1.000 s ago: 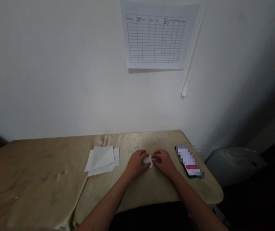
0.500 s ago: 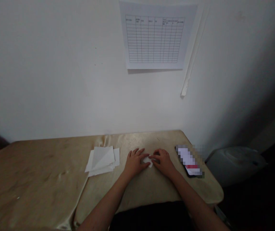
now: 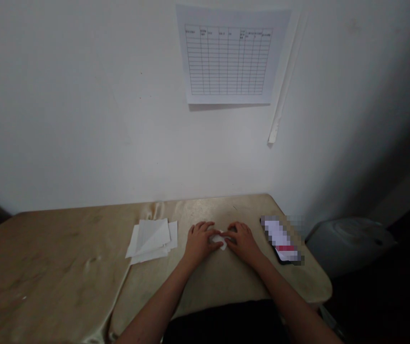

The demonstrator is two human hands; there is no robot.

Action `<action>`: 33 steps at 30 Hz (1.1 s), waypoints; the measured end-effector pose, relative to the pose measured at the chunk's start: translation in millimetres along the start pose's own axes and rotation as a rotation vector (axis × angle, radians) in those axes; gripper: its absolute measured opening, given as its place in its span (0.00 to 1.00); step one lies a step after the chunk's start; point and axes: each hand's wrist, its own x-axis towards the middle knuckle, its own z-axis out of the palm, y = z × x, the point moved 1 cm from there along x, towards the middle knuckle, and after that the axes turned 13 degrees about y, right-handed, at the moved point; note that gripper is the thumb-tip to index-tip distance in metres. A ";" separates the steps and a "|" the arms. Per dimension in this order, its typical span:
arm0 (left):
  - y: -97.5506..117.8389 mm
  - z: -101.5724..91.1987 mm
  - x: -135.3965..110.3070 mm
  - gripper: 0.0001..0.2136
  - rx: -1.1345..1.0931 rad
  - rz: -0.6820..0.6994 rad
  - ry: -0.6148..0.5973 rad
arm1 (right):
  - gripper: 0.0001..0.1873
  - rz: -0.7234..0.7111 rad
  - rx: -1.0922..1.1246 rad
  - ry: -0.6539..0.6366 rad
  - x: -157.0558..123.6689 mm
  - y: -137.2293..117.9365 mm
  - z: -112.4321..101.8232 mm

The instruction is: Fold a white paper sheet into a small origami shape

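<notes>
A small piece of white paper [image 3: 221, 242], apparently folded, lies on the cloth-covered table between my hands. My left hand [image 3: 200, 241] grips it from the left with thumb and index finger, its other fingers stretched forward over the cloth. From the right, my right hand [image 3: 242, 241] has thumb and index fingertips on the same paper, with the remaining fingers curled. The fingers cover part of the paper, so its full shape is hidden. Left of my left hand rests a loose stack of white paper sheets [image 3: 152, 238], overlapping at uneven angles.
A phone [image 3: 280, 239] with a lit, blurred screen lies right of my right hand. The table [image 3: 65, 258] has a shiny beige cover and meets a white wall. A printed grid sheet [image 3: 230, 62] hangs there. A pale plastic container [image 3: 348, 243] stands beyond the right edge.
My fingers shift slightly on the small paper, and the right index fingertip is a little further left. The stack and phone stay put; the whole view moves a few pixels.
</notes>
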 end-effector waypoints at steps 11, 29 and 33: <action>4.4 -4.6 -1.7 0.10 0.016 0.026 -0.002 | 0.16 -0.007 0.008 -0.012 0.1 -2.0 -3.3; 4.6 -11.0 -4.8 0.06 -0.007 0.010 0.003 | 0.15 -0.006 -0.008 -0.027 1.3 -1.6 -4.8; 4.8 -12.5 -5.0 0.06 -0.008 0.007 -0.002 | 0.16 0.002 -0.005 -0.033 1.3 -0.4 -4.0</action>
